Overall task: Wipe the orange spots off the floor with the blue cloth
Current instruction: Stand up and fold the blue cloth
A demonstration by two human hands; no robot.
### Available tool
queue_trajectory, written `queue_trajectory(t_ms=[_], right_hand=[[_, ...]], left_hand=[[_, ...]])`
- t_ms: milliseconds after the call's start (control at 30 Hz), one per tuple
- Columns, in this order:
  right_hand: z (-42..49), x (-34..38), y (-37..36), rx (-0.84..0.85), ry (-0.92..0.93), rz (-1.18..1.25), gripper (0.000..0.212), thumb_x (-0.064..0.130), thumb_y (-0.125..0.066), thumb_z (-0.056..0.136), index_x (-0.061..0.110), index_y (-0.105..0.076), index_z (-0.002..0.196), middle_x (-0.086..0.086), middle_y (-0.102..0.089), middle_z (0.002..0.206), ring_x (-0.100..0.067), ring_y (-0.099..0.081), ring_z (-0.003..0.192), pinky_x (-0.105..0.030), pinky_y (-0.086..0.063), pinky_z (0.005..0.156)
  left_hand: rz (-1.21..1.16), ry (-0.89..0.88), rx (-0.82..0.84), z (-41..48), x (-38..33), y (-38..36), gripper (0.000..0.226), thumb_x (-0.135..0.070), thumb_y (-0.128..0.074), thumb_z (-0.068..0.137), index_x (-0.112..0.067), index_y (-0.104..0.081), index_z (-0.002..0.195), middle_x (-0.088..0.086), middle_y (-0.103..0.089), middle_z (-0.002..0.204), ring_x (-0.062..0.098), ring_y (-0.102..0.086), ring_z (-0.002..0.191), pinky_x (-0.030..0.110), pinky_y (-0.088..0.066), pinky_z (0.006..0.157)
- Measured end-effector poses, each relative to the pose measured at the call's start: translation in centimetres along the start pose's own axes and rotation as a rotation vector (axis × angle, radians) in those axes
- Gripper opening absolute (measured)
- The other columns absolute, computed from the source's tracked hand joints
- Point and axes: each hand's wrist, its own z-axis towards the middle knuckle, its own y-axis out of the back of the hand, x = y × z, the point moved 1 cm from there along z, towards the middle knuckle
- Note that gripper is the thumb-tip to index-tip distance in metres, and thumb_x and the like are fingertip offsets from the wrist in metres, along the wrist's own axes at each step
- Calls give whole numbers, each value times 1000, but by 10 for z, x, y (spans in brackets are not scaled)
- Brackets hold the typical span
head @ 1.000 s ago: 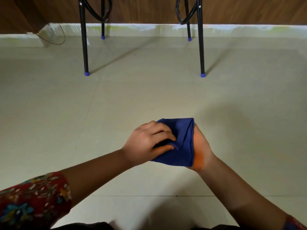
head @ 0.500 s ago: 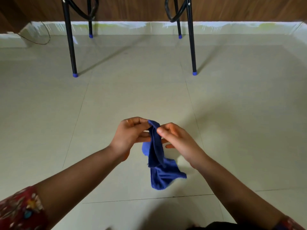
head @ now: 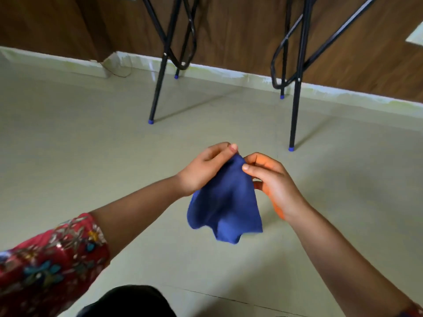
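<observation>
**Blue cloth (head: 225,202) held up in the air by both hands, clear of the floor (head: 91,145).**

The left hand (head: 206,170) and the right hand (head: 272,181) each pinch the cloth's top edge between thumb and fingertips. They are close together, so the rest hangs loose below in soft folds and touches no tile. This looks like a shake-out or refold to turn up a fresh face for wiping. An orange smear (head: 278,208) marks the outer edge of the right hand. No orange shows on the tiles in view, so the marks are either gone or out of frame. Black metal legs (head: 158,92) with blue caps stand well beyond, near the wood-panelled wall. No container is in view.
</observation>
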Motion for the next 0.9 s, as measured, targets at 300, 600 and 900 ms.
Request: queue_trajectory(t_ms=[300,600,900], right_hand=[[-23,234,-1,-132,-36,84,19,4,-53,90,19,-62,82,5,-64,73,-9,-58,68,-26,-42,64],[-92,492,-2,72,163,-199,24,-4,-58,90,16,-70,93,-7,-67,78,-15,-64,73,-26,-56,70],[-129,636,18,-286,623,-832,11,21,-74,81,26,-65,85,18,-62,77,-3,-63,80,-19,-45,73]], left_hand=[[447,-85,-41,-62,-182,103,10,-25,-68,85,-27,-68,96,-10,-68,86,8,-60,78,29,-48,76],[456,-461,-447,-118,-443,120,30,-9,-69,84,-39,-68,88,-27,-67,89,0,-57,68,16,-48,61],[960,-762,-374,-149,-626,135,23,-26,-57,93,-17,-73,107,-4,-63,126,10,-60,116,33,-50,97]])
